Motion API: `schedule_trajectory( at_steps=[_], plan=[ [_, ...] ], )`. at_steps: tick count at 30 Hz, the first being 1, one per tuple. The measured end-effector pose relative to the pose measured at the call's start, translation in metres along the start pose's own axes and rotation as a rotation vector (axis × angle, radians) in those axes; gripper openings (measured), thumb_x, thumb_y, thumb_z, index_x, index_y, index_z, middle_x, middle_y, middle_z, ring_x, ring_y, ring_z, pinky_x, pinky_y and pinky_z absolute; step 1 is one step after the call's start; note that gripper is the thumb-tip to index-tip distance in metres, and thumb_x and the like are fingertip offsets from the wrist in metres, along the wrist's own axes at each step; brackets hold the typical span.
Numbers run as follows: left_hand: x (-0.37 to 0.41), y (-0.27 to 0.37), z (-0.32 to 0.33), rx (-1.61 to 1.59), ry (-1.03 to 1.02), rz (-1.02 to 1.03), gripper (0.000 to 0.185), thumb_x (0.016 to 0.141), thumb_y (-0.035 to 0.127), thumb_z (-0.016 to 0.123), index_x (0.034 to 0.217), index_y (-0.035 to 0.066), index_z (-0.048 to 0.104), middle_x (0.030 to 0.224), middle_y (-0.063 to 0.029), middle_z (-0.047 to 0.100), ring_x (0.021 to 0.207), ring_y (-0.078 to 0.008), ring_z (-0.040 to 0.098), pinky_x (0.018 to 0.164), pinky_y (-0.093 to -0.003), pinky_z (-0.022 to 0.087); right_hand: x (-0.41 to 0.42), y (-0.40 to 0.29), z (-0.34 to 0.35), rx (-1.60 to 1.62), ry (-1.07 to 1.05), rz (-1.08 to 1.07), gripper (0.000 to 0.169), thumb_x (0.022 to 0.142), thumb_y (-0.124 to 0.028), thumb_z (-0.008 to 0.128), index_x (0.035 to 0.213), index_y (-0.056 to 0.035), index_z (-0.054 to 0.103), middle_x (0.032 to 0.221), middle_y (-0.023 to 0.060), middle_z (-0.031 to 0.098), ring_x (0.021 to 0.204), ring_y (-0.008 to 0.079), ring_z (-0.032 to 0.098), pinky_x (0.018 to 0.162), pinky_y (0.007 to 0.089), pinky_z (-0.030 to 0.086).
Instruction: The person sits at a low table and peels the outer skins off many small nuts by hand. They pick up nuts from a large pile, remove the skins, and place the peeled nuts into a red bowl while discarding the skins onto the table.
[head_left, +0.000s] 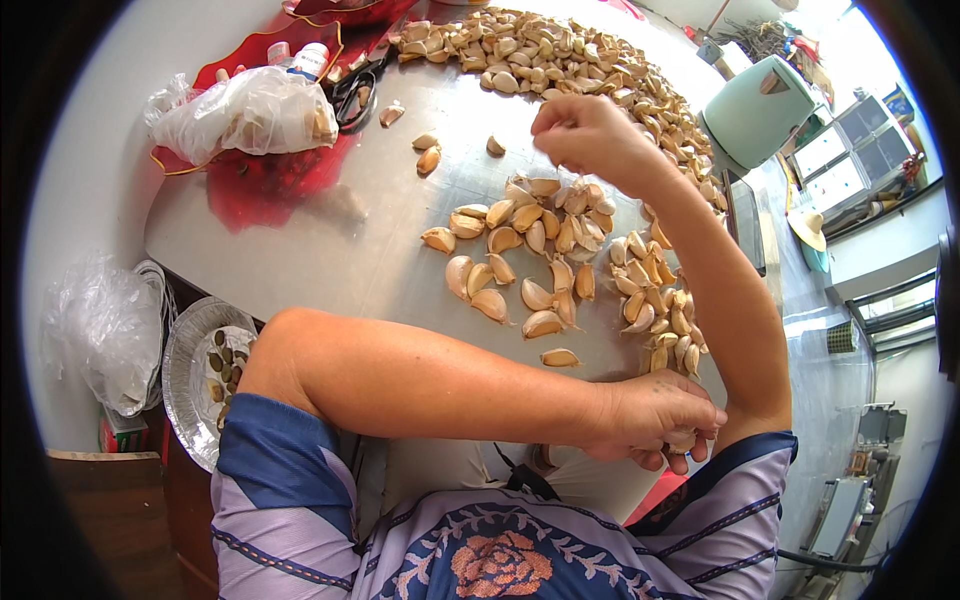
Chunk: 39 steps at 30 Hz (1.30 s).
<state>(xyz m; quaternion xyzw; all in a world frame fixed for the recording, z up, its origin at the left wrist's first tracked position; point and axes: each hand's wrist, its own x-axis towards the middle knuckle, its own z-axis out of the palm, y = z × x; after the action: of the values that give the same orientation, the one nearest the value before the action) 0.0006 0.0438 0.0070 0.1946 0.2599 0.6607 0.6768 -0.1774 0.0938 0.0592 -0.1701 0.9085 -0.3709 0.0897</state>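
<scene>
My left hand (660, 420) reaches across my body to the lower right, its fingers closed around a piece of garlic (681, 439) that they partly cover. Above the tabletop, my right hand (585, 139) is raised with curled fingers, slightly blurred; whether it holds anything cannot be seen. Loose unpeeled garlic cloves (525, 217) lie in the middle of the metal table (300, 247), below the right hand. Clustered cloves (660, 292) are beside my right forearm. A large heap of garlic cloves (555, 52) curves along the far and right edges. Several single cloves lie apart at the upper left.
At the upper left are a red tray (247, 52) with a plastic bag (247, 116) and bottle, and black-handled scissors (356, 101). A foil tray (187, 375) with small dark items stands below the left edge. A pale green appliance (757, 112) stands at the right.
</scene>
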Motion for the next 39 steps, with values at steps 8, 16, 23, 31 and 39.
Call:
schedule_trajectory(
  at_steps=[8,16,23,31,39],
  plan=[
    [0.001,-0.001,-0.001,-0.007,-0.008,-0.009,0.029,0.089,0.039,0.057,0.096,0.011,0.054,0.087,-0.0027,0.062,0.074,-0.0144,0.061,0.055,-0.0263,0.044,-0.021,0.014,-0.016,1.310,-0.240,-0.020,0.020,0.087,-0.015,0.060,0.100,0.0010,0.057,0.086,0.0100,0.058,0.070,0.0134,0.056,0.044,0.0161,0.043],
    [-0.001,0.000,-0.002,0.007,-0.020,0.008,0.030,0.090,0.038,0.055,0.096,0.009,0.054,0.090,-0.0044,0.061,0.075,-0.0152,0.061,0.056,-0.0265,0.043,-0.024,-0.015,-0.004,-0.095,-0.127,-0.151,0.012,0.083,-0.014,0.065,0.088,-0.0032,0.062,0.057,0.0005,0.052,0.055,0.0093,0.052,0.048,0.0236,0.039],
    [0.000,0.001,0.000,0.018,-0.013,-0.009,0.030,0.091,0.037,0.054,0.098,0.008,0.054,0.089,-0.0047,0.061,0.074,-0.0152,0.060,0.056,-0.0269,0.043,-0.018,-0.004,0.006,-0.574,-0.144,-0.240,0.016,0.079,-0.018,0.068,0.082,-0.0032,0.062,0.076,0.0102,0.062,0.069,0.0219,0.059,0.063,0.0350,0.045],
    [0.000,0.000,0.000,0.017,-0.006,-0.010,0.030,0.091,0.037,0.055,0.098,0.008,0.054,0.088,-0.0037,0.061,0.074,-0.0146,0.060,0.056,-0.0269,0.043,-0.013,-0.016,0.007,-0.273,-0.077,-0.205,0.019,0.078,-0.018,0.066,0.088,-0.0025,0.061,0.073,0.0089,0.059,0.069,0.0188,0.058,0.065,0.0331,0.046],
    [0.000,0.000,0.000,0.023,-0.020,0.006,0.029,0.091,0.037,0.055,0.096,0.008,0.056,0.089,-0.0029,0.062,0.072,-0.0137,0.060,0.056,-0.0265,0.044,-0.011,-0.028,0.027,-0.454,-0.122,-0.160,0.028,0.078,-0.025,0.073,0.089,-0.0027,0.060,0.082,0.0148,0.063,0.076,0.0252,0.060,0.067,0.0376,0.047]
  ],
)
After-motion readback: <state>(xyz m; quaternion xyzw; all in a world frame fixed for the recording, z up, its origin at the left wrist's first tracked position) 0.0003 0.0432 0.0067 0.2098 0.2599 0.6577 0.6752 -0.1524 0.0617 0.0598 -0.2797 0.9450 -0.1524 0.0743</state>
